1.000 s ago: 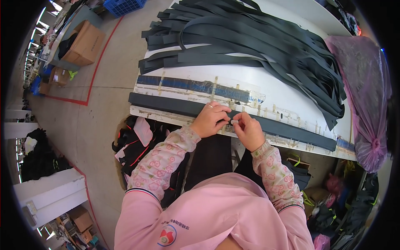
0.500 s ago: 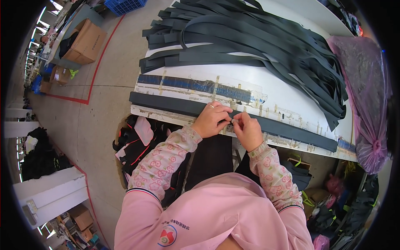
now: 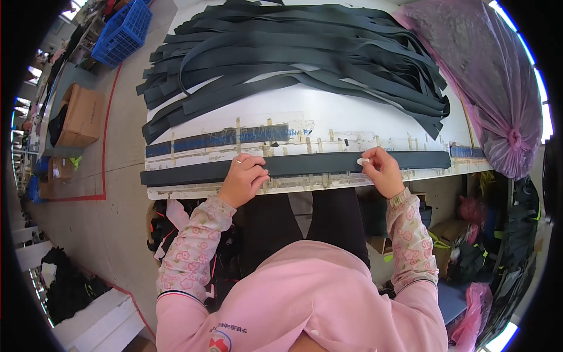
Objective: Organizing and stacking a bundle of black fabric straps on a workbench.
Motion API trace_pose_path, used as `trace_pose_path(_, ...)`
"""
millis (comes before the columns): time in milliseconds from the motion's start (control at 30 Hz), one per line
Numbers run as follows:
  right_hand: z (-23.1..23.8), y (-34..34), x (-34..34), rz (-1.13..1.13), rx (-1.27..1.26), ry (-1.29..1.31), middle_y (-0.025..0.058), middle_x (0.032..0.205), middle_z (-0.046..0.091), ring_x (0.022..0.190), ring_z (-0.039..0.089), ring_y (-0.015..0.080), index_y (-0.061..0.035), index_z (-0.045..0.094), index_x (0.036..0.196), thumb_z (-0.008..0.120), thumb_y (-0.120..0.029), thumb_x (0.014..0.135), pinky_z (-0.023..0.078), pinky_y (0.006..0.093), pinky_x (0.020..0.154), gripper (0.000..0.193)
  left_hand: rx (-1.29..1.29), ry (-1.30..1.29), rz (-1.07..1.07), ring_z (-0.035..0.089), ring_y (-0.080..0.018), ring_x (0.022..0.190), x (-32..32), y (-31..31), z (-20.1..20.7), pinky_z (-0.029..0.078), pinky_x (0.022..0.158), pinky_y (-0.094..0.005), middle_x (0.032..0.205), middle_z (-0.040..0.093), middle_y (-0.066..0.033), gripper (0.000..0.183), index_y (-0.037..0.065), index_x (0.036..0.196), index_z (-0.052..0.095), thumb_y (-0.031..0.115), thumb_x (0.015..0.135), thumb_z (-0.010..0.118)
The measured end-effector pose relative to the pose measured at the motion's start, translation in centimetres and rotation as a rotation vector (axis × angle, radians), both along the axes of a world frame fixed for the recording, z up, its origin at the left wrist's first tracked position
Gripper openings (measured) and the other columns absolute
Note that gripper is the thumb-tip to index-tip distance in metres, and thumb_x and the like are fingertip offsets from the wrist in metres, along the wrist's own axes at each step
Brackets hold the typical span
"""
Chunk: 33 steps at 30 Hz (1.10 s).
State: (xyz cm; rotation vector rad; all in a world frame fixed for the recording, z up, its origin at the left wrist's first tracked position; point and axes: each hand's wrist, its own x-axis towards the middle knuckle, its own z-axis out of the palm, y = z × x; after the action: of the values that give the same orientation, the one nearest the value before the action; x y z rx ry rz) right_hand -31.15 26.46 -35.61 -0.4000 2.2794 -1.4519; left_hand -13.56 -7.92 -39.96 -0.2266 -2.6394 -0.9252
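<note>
Illumination: bright and diffuse over the bench (image 3: pixel 352 117), its white top reading palest. Strong light at the right rim, where strips (image 3: pixel 536 88) burn out to white with blue fringing; another overexposed patch (image 3: pixel 503 339), lower right. Smaller bright spots along the far left. Soft sheen on the plastic bag (image 3: pixel 475 70). Heaped dark straps (image 3: pixel 305 53): low contrast, folds merging. Space below the bench dim, clutter there hard to separate. Hands (image 3: pixel 241 180) evenly lit, outlines legible. Fisheye: bench front bowed, blue crate (image 3: pixel 123 32) skewed, periphery compressed and soft; corners vignetted to black.
</note>
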Motion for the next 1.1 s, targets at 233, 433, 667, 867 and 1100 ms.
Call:
trace_pose_path(233,0.3,-0.1,1.1,0.118,0.125,0.190,0.0086,0.066,0.059,0.059,0.058,0.0219,-0.0029,0.062,0.094,0.065,-0.007,0.086,0.048,0.0344,0.059,0.010,0.072,-0.048,-0.012,0.058,-0.0288,0.098,-0.4,-0.2,0.3,0.047,0.086,-0.0386,0.102,0.067,-0.0049,0.014,0.006,0.081,0.070,0.006,0.072,0.081)
trace_pose_path(433,0.2,-0.1,1.6,0.161,0.148,0.300,0.0102,0.067,0.061,0.068,0.061,0.0310,-0.0046,0.060,0.091,0.065,-0.008,0.084,0.049,0.0420,0.068,0.009,0.070,-0.057,0.002,0.059,-0.0289,0.096,-0.5,0.0,0.8,0.048,0.084,-0.0382,0.101,0.068,-0.0067,0.014,0.006,0.081,0.070,0.005,0.072,0.081)
trace_pose_path(667,-0.1,-0.2,1.9,0.158,0.145,0.348,0.0086,0.067,0.062,0.070,0.062,0.0319,-0.0069,0.060,0.091,0.063,-0.008,0.084,0.049,0.0413,0.085,0.008,0.056,-0.049,0.017,0.059,-0.0292,0.096,-0.4,0.1,0.8,0.048,0.084,-0.0388,0.100,0.068,-0.0075,0.015,0.006,0.082,0.070,0.004,0.072,0.082)
trace_pose_path(867,-1.1,-0.3,2.0,0.144,0.171,0.411,0.0100,0.067,0.063,0.069,0.062,0.0326,-0.0072,0.060,0.091,0.062,-0.008,0.085,0.049,0.0417,0.088,0.006,0.061,-0.039,0.009,0.060,-0.0291,0.096,-0.9,0.3,0.8,0.048,0.084,-0.0390,0.100,0.068,-0.0076,0.016,0.006,0.081,0.070,0.005,0.071,0.082)
trace_pose_path(1100,1.3,-0.6,2.0,0.062,0.078,0.240,0.0118,0.067,0.062,0.066,0.063,0.0303,-0.0020,0.061,0.092,0.063,-0.008,0.086,0.051,0.0377,0.065,0.008,0.033,-0.041,0.018,0.060,-0.0298,0.095,-0.5,0.1,1.2,0.047,0.085,-0.0396,0.099,0.068,-0.0100,0.014,0.005,0.080,0.070,0.002,0.072,0.080)
